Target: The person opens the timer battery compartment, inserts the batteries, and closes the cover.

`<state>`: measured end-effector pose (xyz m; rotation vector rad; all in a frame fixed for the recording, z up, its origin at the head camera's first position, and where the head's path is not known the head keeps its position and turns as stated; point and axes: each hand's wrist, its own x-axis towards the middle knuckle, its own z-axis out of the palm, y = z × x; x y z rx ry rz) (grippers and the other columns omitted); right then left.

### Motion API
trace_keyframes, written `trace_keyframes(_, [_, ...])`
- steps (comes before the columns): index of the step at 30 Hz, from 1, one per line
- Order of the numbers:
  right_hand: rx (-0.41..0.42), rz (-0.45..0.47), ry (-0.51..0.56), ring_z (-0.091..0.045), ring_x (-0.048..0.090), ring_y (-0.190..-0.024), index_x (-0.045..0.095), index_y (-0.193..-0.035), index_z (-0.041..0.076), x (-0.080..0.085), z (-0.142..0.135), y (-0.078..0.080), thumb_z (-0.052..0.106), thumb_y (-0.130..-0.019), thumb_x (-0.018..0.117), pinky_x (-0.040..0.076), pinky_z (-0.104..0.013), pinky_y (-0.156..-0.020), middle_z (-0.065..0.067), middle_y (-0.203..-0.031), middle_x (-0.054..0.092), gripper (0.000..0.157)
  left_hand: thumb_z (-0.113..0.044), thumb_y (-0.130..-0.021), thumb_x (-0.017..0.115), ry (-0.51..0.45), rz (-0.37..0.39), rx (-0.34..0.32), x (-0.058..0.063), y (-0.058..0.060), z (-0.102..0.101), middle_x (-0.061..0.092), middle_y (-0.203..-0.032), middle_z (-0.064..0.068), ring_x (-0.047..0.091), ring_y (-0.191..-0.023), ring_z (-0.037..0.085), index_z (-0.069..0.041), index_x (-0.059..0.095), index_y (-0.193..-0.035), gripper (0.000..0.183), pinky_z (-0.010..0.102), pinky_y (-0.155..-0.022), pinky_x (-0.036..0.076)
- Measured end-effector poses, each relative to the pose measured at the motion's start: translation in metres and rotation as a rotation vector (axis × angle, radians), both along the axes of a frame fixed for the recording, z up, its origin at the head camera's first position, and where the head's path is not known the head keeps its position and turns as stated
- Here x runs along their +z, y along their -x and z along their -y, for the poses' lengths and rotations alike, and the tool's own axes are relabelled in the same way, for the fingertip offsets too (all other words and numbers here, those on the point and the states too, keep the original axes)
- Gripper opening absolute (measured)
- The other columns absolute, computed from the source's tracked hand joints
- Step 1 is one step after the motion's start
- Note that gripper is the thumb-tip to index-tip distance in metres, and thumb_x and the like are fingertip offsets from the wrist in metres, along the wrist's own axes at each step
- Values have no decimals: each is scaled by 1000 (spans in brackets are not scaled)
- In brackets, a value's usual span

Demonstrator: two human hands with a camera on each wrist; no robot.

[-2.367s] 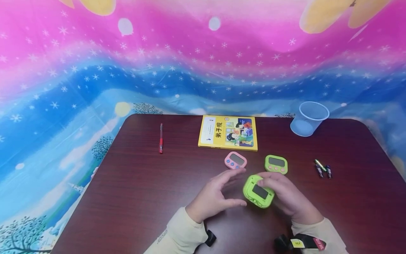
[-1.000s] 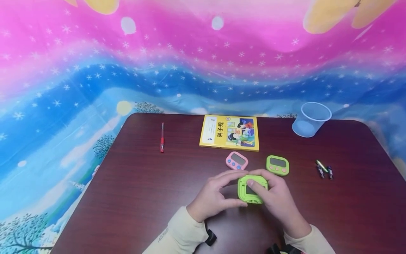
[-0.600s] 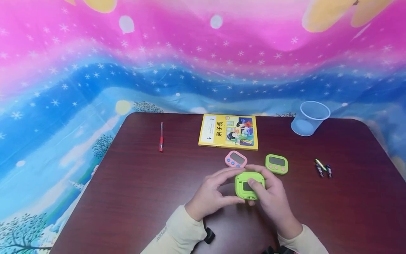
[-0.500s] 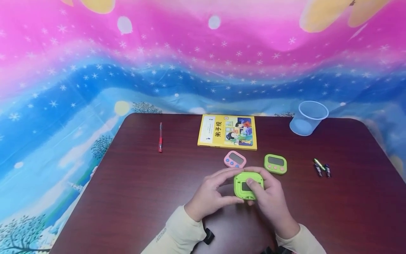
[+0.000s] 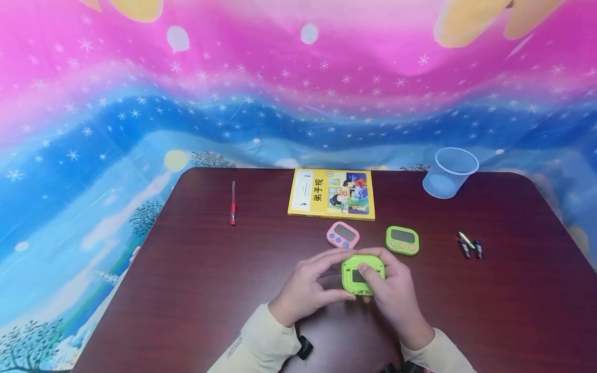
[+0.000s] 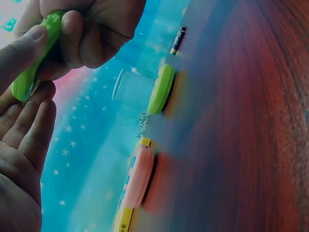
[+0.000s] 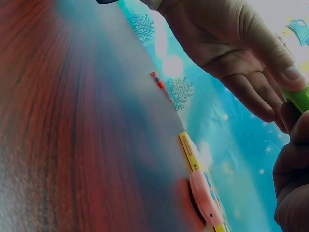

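A bright green digital timer point(image 5: 351, 278) is held up off the table, its back with a dark rectangular recess turned toward the head camera. My right hand point(image 5: 396, 290) grips it from the right, thumb laid across the back and fingers behind. My left hand point(image 5: 305, 290) pinches its left side, index finger at the upper edge and thumb at the lower. In the left wrist view the timer point(image 6: 36, 63) shows edge-on between both hands. Just beyond my hands a pink timer point(image 5: 343, 235) with blue buttons and another green timer point(image 5: 402, 240) lie screen up.
Several small batteries point(image 5: 470, 245) lie at the right. A clear plastic cup point(image 5: 448, 173) stands at the back right, and a yellow book point(image 5: 331, 194) lies by the table's back edge. Left of it is a red pen point(image 5: 233, 204). A patterned cloth point(image 5: 261, 77) hangs behind the table.
My right hand has brought the green timer leftward between the fingers of my left hand, which now takes its edges. Over the last half second the hands have hardly moved.
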<state>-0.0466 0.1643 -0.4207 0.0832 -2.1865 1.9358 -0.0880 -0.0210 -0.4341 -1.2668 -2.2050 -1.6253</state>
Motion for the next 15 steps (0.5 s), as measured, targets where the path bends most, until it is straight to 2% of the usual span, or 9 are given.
trace_keyframes(8, [40,21,-20,-20,55,-43,68,-110,4,-1,-2,3,-3,-96,61,51,-36,-37,-11,-78,67,18,-8,-73,90,1,22,-2,-1,0,2,60,-138,10,62,-121,16,-3,57,-138,73,25,-91,56])
trace_keyframes(15, [100,-19,-139,-15,68,-74,69,-112,4,2,-17,9,0,-93,68,60,-28,-61,-10,-101,69,19,-8,-74,90,13,21,-5,1,2,4,60,-140,9,59,-126,16,-3,57,-138,73,27,-92,56])
